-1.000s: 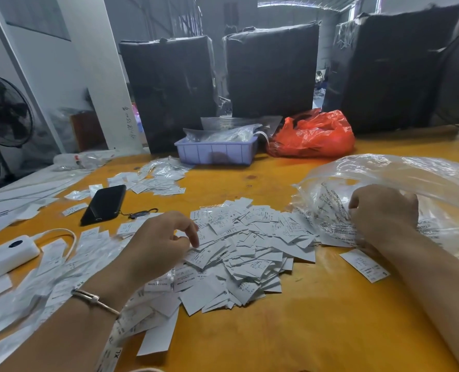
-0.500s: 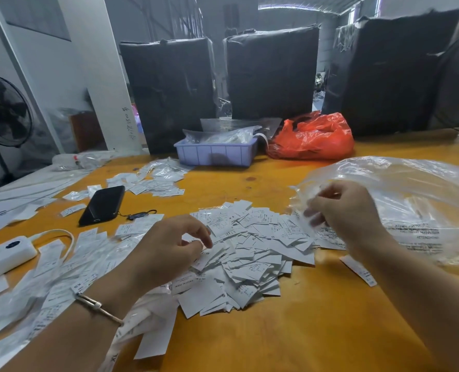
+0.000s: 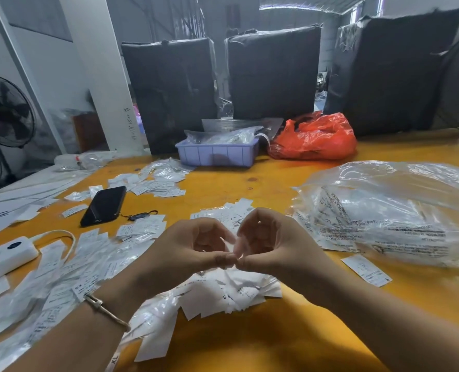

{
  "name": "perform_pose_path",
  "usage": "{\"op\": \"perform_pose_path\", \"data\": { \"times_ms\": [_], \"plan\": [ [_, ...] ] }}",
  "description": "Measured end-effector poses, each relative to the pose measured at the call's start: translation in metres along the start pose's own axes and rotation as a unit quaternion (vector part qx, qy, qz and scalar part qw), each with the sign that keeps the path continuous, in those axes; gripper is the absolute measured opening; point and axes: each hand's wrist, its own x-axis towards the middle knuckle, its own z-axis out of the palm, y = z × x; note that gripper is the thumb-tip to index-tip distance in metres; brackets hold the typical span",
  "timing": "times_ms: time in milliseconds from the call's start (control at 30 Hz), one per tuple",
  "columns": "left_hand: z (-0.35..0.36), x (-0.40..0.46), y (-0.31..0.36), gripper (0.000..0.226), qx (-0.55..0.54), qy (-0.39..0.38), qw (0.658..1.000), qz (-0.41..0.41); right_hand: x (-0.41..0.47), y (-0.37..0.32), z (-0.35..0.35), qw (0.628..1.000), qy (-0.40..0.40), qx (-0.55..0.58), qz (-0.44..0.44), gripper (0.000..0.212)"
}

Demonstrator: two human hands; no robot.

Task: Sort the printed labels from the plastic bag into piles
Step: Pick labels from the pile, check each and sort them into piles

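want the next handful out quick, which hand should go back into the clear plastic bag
Right, probably. The clear plastic bag lies on the right hand's side, while the left hand sits nearer the label piles.

Both hands meet over the label pile (image 3: pixel 231 288) at the table's (image 3: pixel 276 183) near middle, left hand (image 3: pixel 185 253) and right hand (image 3: pixel 274 248) touching fingertips. The plastic bag (image 3: pixel 389 210) lies toward the right edge, the phone (image 3: pixel 103 205) left of centre, the power bank (image 3: pixel 5 257) at the left edge, and the tray (image 3: pixel 217 154) and tied bag (image 3: pixel 314 136) along the far edge.
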Motion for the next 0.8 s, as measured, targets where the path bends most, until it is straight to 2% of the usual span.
{"op": "perform_pose_path", "data": {
  "times_ms": [200, 367, 433, 500, 600, 667, 733, 800],
  "plan": [
    [0.0, -0.001, 0.002, 0.029, -0.009, 0.023, 1.0, 0.005, 0.002, 0.005, 0.0, 1.0, 0.02, 0.007, -0.006, 0.039],
    [-0.002, 0.0, 0.0, 0.004, 0.02, 0.025, 0.999, -0.019, 0.004, 0.008, -0.013, 0.994, 0.093, 0.056, -0.007, 0.036],
    [-0.003, 0.0, -0.001, 0.008, 0.028, 0.033, 0.999, -0.026, 0.005, 0.01, -0.019, 0.993, 0.119, -0.007, -0.016, 0.033],
    [-0.004, 0.0, -0.001, 0.007, 0.026, 0.044, 0.998, -0.027, 0.006, 0.013, -0.026, 0.98, 0.115, -0.157, -0.033, 0.033],
    [-0.006, 0.0, -0.002, 0.006, 0.036, 0.061, 0.997, -0.023, 0.007, 0.019, -0.031, 0.94, 0.021, -0.341, -0.016, 0.049],
    [-0.006, -0.001, -0.002, 0.007, 0.042, 0.068, 0.997, -0.022, 0.01, 0.023, -0.031, 0.913, -0.042, -0.406, -0.002, 0.057],
    [-0.006, -0.001, -0.003, 0.008, 0.048, 0.074, 0.996, -0.022, 0.012, 0.026, -0.029, 0.888, -0.071, -0.454, -0.007, 0.048],
    [-0.006, -0.001, -0.003, 0.009, 0.055, 0.078, 0.995, -0.02, 0.013, 0.026, -0.028, 0.889, -0.066, -0.454, -0.018, 0.034]
  ]
}}
